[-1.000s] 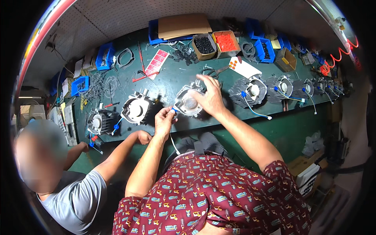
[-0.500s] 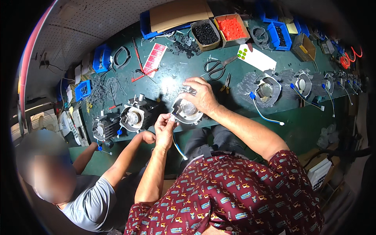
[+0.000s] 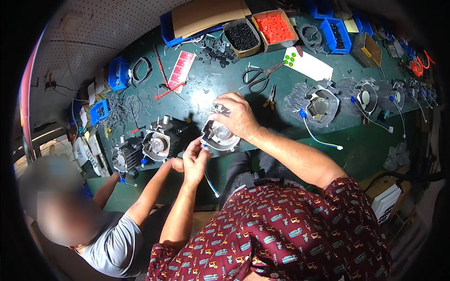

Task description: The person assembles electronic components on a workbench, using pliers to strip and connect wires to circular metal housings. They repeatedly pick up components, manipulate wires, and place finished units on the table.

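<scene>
A grey cast-metal motor housing [image 3: 221,135] with a round opening stands on the green table's near side, in front of me. My right hand [image 3: 238,116] is closed over its upper edge and steadies it. At the housing's lower left rim, my left hand [image 3: 195,157] pinches a small blue connector [image 3: 205,146]. A blue-and-white wire lead [image 3: 211,181] with a white plug hangs below that hand. The fingertips partly cover the connector, so I cannot tell whether it is seated.
A co-worker sits at the left, a hand [image 3: 176,165] near two similar housings [image 3: 158,143]. More housings [image 3: 323,107] with wire leads line the right. Scissors [image 3: 257,80], pliers [image 3: 270,97], red-handled tools [image 3: 169,89] and boxes of black [image 3: 242,37] and orange parts [image 3: 275,30] lie beyond.
The housing and both hands have shifted slightly left in view. More of the blue connector now shows at my left fingertips, and the wire lead has swung a little left.
</scene>
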Action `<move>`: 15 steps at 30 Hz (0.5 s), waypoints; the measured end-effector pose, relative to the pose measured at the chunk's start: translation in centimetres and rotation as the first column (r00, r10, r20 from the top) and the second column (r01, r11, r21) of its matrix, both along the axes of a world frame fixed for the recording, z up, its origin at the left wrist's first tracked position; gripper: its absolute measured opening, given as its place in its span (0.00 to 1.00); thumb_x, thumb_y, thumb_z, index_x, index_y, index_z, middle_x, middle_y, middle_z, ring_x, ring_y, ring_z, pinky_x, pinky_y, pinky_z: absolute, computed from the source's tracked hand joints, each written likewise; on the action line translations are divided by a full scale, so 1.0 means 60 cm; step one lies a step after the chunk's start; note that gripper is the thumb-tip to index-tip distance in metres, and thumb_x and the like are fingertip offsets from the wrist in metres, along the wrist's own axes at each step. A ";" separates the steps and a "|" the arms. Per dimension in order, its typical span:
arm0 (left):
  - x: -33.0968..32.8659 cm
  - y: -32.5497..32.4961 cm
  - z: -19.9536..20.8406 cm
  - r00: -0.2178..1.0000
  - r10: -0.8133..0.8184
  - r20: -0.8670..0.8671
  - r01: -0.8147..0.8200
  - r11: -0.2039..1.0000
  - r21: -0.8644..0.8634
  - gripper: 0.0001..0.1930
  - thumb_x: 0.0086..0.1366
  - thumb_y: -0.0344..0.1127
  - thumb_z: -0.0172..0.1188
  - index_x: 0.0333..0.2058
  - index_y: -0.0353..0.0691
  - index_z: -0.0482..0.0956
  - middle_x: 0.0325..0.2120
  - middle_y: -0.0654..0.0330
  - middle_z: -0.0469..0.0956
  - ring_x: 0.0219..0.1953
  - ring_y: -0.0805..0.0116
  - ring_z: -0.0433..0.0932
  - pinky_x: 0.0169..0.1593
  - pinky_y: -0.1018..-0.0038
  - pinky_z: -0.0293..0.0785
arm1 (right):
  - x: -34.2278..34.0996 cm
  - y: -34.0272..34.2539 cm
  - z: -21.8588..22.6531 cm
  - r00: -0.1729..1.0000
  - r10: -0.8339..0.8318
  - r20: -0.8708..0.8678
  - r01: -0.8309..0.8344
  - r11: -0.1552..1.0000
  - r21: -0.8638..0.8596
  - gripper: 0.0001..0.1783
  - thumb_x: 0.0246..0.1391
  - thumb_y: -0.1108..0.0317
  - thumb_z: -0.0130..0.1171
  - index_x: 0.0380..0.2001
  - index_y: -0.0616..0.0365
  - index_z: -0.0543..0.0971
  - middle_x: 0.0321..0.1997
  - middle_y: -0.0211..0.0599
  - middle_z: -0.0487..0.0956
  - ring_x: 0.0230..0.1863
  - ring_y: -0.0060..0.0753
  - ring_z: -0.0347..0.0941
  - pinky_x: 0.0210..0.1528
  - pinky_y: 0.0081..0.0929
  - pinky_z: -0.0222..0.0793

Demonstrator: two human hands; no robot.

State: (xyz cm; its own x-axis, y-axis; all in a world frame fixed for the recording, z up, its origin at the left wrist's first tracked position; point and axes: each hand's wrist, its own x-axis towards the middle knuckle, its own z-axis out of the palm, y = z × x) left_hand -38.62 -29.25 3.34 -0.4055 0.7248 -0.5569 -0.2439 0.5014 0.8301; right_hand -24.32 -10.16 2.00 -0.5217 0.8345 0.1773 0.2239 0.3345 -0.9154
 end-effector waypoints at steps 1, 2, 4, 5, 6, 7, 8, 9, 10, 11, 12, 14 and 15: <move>-0.001 -0.009 -0.018 0.964 -0.088 -0.250 0.106 0.993 0.057 0.22 0.66 0.24 0.63 0.59 0.34 0.74 0.41 0.60 0.82 0.42 0.70 0.81 0.44 0.73 0.82 | 0.000 0.001 0.000 1.000 -0.005 -0.001 0.005 1.000 0.008 0.22 0.47 0.59 0.76 0.44 0.58 0.85 0.47 0.40 0.81 0.54 0.46 0.75 0.58 0.40 0.72; 0.002 -0.009 -0.014 0.890 -0.148 -0.431 0.167 0.986 0.007 0.23 0.65 0.23 0.64 0.59 0.33 0.75 0.39 0.58 0.83 0.39 0.69 0.81 0.42 0.73 0.81 | 0.000 0.003 0.000 1.000 -0.005 0.000 0.005 1.000 0.015 0.22 0.47 0.59 0.76 0.44 0.58 0.85 0.47 0.40 0.81 0.54 0.46 0.75 0.58 0.40 0.72; 0.005 -0.009 -0.019 0.753 -0.198 -0.628 0.217 0.975 -0.048 0.22 0.63 0.22 0.65 0.57 0.32 0.75 0.35 0.56 0.83 0.35 0.68 0.82 0.39 0.73 0.80 | 0.000 0.002 0.002 1.000 -0.004 0.005 0.004 1.000 0.019 0.22 0.47 0.59 0.76 0.44 0.58 0.85 0.48 0.40 0.81 0.55 0.46 0.74 0.59 0.40 0.72; 0.006 -0.006 -0.028 0.723 -0.188 -0.665 0.215 0.976 -0.041 0.22 0.63 0.22 0.65 0.56 0.32 0.76 0.33 0.55 0.83 0.33 0.68 0.82 0.39 0.73 0.80 | 0.000 0.002 0.004 1.000 -0.001 0.006 0.001 1.000 0.018 0.22 0.47 0.59 0.76 0.44 0.58 0.85 0.48 0.40 0.81 0.55 0.46 0.74 0.59 0.39 0.72; 0.007 -0.006 -0.034 0.692 -0.177 -0.700 0.215 0.976 -0.034 0.21 0.63 0.22 0.65 0.55 0.32 0.76 0.32 0.54 0.83 0.32 0.68 0.82 0.38 0.73 0.80 | 0.001 0.002 0.005 1.000 0.002 0.009 -0.002 1.000 0.017 0.22 0.47 0.60 0.76 0.44 0.58 0.85 0.48 0.40 0.81 0.55 0.46 0.74 0.59 0.39 0.72; 0.010 -0.009 -0.037 0.694 -0.166 -0.701 0.214 0.977 -0.020 0.19 0.63 0.22 0.65 0.54 0.31 0.76 0.31 0.54 0.83 0.31 0.67 0.82 0.38 0.73 0.79 | 0.002 0.002 0.006 1.000 0.004 0.007 -0.004 1.000 0.015 0.22 0.47 0.60 0.76 0.44 0.58 0.85 0.48 0.40 0.81 0.55 0.46 0.74 0.59 0.39 0.72; 0.015 -0.006 -0.031 0.696 -0.156 -0.701 0.213 0.977 -0.006 0.18 0.64 0.22 0.65 0.53 0.31 0.77 0.30 0.54 0.83 0.30 0.66 0.82 0.37 0.72 0.79 | 0.002 0.001 0.006 1.000 0.005 0.006 -0.005 1.000 0.014 0.22 0.47 0.60 0.76 0.44 0.58 0.85 0.47 0.40 0.81 0.55 0.46 0.74 0.59 0.39 0.72; 0.017 -0.005 -0.028 0.699 -0.146 -0.700 0.212 0.977 0.008 0.17 0.64 0.22 0.65 0.52 0.31 0.77 0.29 0.54 0.82 0.29 0.65 0.81 0.37 0.72 0.79 | 0.003 0.000 0.007 1.000 0.007 0.006 -0.007 1.000 0.013 0.22 0.47 0.60 0.76 0.44 0.59 0.85 0.47 0.40 0.81 0.55 0.46 0.74 0.59 0.39 0.72; 0.014 -0.012 -0.036 0.703 -0.123 -0.700 0.232 0.971 0.062 0.16 0.64 0.23 0.65 0.50 0.30 0.78 0.27 0.57 0.82 0.27 0.70 0.80 0.34 0.74 0.77 | 0.002 -0.002 0.008 1.000 0.011 0.002 -0.012 1.000 0.027 0.22 0.46 0.61 0.76 0.43 0.60 0.85 0.47 0.41 0.81 0.54 0.46 0.75 0.58 0.39 0.73; 0.009 -0.013 -0.033 0.789 -0.131 -0.601 0.194 0.980 0.040 0.15 0.65 0.23 0.64 0.50 0.29 0.78 0.28 0.58 0.81 0.26 0.72 0.79 0.33 0.75 0.77 | 0.000 -0.005 0.009 1.000 0.017 -0.001 -0.017 0.999 0.043 0.22 0.45 0.62 0.77 0.43 0.61 0.85 0.47 0.42 0.82 0.53 0.47 0.76 0.57 0.39 0.74; 0.003 -0.014 -0.029 0.861 -0.131 -0.492 0.158 0.987 0.012 0.14 0.65 0.23 0.64 0.49 0.29 0.78 0.28 0.59 0.81 0.26 0.74 0.78 0.32 0.76 0.76 | -0.001 -0.006 0.010 1.000 0.023 -0.003 -0.023 0.998 0.057 0.22 0.44 0.63 0.77 0.42 0.62 0.85 0.46 0.43 0.82 0.52 0.47 0.77 0.56 0.39 0.74; 0.003 0.004 -0.003 0.961 -0.090 -0.260 0.085 0.996 -0.032 0.11 0.66 0.23 0.63 0.46 0.28 0.77 0.27 0.64 0.80 0.25 0.81 0.74 0.28 0.79 0.72 | -0.002 -0.003 0.010 1.000 0.011 -0.004 -0.011 0.997 0.072 0.22 0.44 0.63 0.78 0.42 0.61 0.85 0.46 0.43 0.82 0.52 0.47 0.77 0.56 0.39 0.74; -0.001 0.011 0.000 0.969 -0.108 -0.221 0.104 0.994 -0.032 0.09 0.68 0.24 0.62 0.45 0.29 0.77 0.27 0.65 0.79 0.25 0.81 0.73 0.29 0.80 0.71 | -0.002 -0.002 0.008 1.000 0.005 -0.005 -0.004 0.997 0.077 0.22 0.44 0.63 0.78 0.42 0.61 0.85 0.46 0.43 0.82 0.51 0.47 0.77 0.56 0.39 0.74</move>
State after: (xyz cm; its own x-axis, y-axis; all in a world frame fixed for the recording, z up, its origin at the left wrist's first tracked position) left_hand -38.66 -28.59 3.34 -0.4424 0.7601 -0.4760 0.0010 0.5311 0.8473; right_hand -24.44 -10.27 2.45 -0.5243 0.8159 0.2440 0.2177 0.4054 -0.8878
